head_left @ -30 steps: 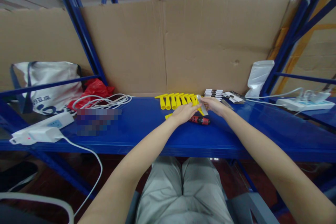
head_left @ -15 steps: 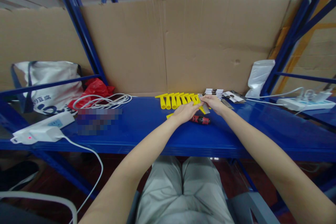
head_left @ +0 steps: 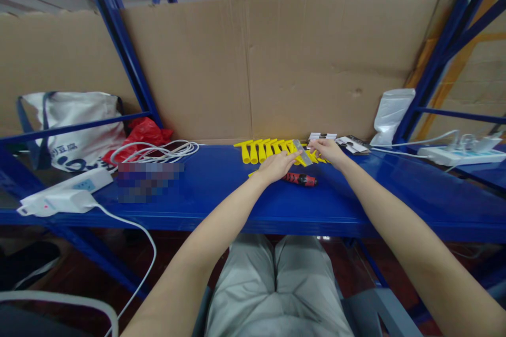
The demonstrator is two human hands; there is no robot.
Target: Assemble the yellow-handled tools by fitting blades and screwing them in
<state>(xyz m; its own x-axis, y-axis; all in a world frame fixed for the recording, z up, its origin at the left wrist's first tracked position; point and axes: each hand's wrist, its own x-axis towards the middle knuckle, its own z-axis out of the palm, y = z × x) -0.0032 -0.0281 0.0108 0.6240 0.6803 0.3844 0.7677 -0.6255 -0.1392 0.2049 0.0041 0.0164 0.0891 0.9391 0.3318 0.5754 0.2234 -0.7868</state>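
Note:
My left hand [head_left: 279, 167] grips a yellow scraper by its handle, mostly hidden in the palm. A flat grey metal blade [head_left: 303, 153] lies across the scraper's head, its far end pointing up and away. Just to the right, my right hand [head_left: 328, 151] has its fingers drawn together low over small yellow pieces [head_left: 317, 158]. Whether one is pinched between the fingertips is too small to make out. Behind the left hand stands a row of several yellow T-shaped scraper handles [head_left: 253, 152]. A red and black screwdriver [head_left: 301, 179] lies in front, partly covered by the left hand.
White and black packets [head_left: 353, 145] lie behind the right hand, near a white pouch [head_left: 392, 116]. A power strip [head_left: 460, 155] sits at right, another [head_left: 67, 192] at left. Coiled white cable [head_left: 166, 152], a red bag [head_left: 144, 134] and a cloth bag [head_left: 79, 126] occupy the left. Cardboard [head_left: 300, 63] rises behind.
My right hand has left the blade and shifted a little right to the yellow pieces. The blade now lies uncovered on the scraper, which my left hand still grips.

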